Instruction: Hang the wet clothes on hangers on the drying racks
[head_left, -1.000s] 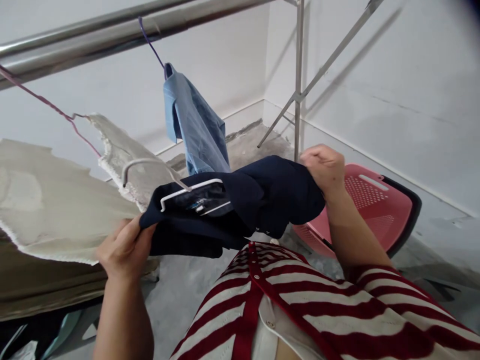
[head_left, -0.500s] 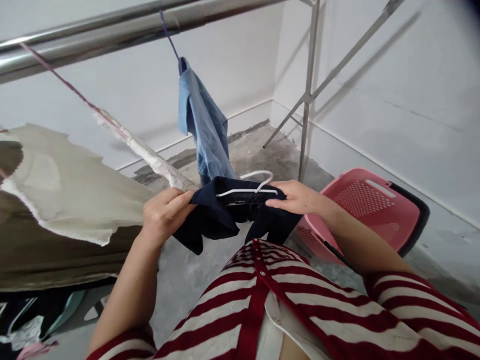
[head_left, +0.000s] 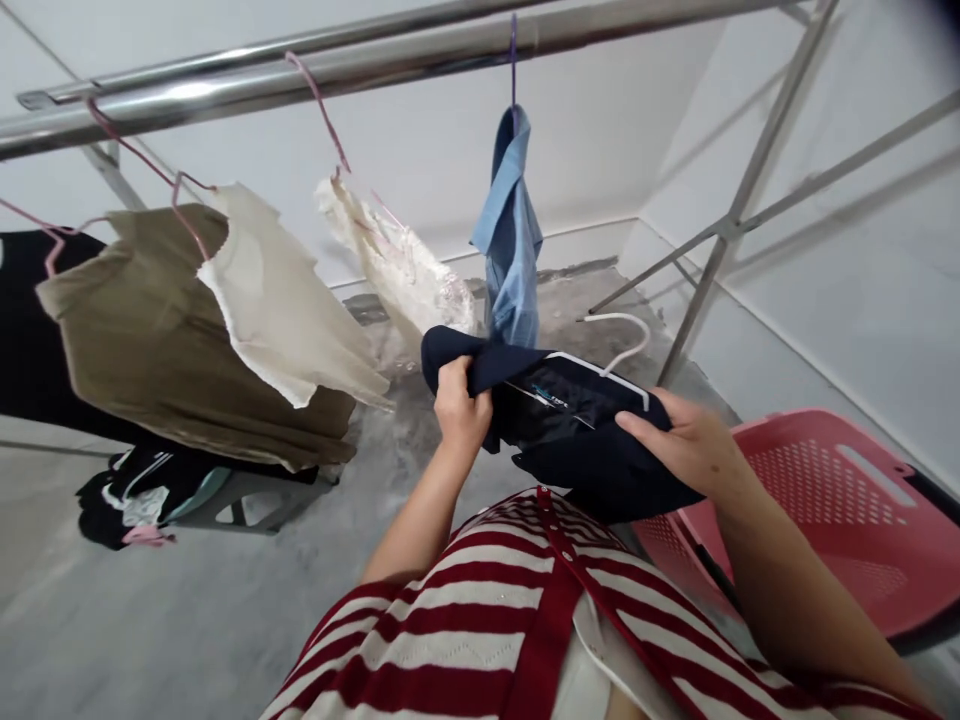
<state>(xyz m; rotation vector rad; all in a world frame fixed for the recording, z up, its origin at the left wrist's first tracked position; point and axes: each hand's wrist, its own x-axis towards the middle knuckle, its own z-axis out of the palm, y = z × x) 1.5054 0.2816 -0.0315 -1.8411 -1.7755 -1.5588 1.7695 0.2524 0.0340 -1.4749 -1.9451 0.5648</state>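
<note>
The white hanger's (head_left: 602,373) hook, nearer the left hand (head_left: 461,405) a second ago, now stands beside the right hand (head_left: 690,445). The navy garment (head_left: 622,465) has opened, showing its inner print (head_left: 551,396) again, as the view swings left to take in the olive garment's (head_left: 150,320) shoulders.

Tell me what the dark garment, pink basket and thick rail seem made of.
Dark garment: matte cloth, judging by its soft folds; fibre unclear.
Pink basket: probably smooth moulded plastic, given its neat holes and even colour.
Thick rail: likely polished metal, from its streaky, mirror-like highlights.
</note>
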